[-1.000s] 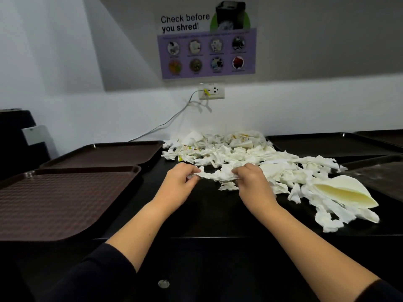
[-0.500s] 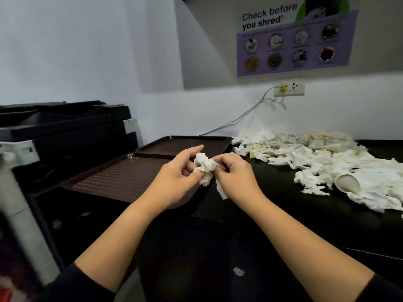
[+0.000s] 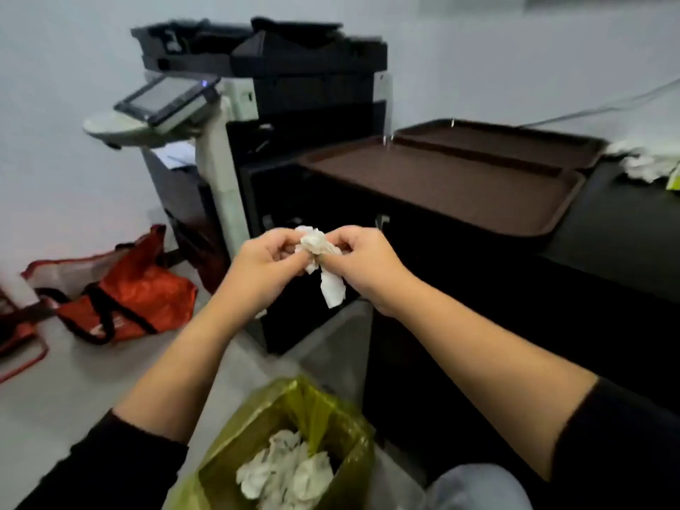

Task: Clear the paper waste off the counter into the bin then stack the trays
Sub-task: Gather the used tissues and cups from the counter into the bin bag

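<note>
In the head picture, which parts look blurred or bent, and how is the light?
Head view: the red fabric bag and left frame edge smear with motion blur; the crumpled white paper wad, pinched by the left hand and right hand, is fairly sharp; the wide lens bows the brown plastic trays; light is soft and dim, without glare.

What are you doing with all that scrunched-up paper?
A person is tidying up. The left hand and right hand together pinch a crumpled wad of paper, held in the air beyond the bin. The bin has a yellow-green liner and already holds some crumpled paper. More paper waste still lies on the counter at the far right. Two brown trays sit side by side there, not yet stacked.
</note>
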